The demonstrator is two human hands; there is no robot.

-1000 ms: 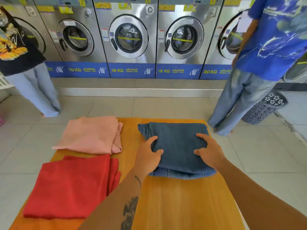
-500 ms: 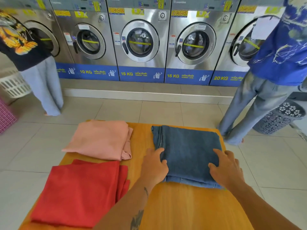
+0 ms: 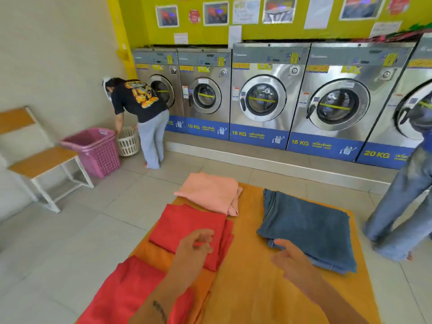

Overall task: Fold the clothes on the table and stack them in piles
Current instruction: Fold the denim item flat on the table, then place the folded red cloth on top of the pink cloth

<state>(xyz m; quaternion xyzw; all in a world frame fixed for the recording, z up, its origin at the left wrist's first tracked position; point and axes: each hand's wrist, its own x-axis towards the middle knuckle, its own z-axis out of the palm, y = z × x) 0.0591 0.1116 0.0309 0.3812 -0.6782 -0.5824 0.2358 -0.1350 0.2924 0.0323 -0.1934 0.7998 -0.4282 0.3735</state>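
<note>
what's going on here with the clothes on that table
A person is folding laundry on an orange table in a laundromat. A blue denim piece, a pink piece and a red piece each lie folded and apart; another red cloth lies at the near left corner. Both hands are open and hold nothing: the left hand hovers over the red piece, the right hand by the denim's near edge. Nothing is stacked yet.

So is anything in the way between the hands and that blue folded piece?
Nothing visible. The right hand hovers at the near edge of the folded blue denim, open, while the left hand hangs over the red folded cloth; only bare table lies between.
</note>
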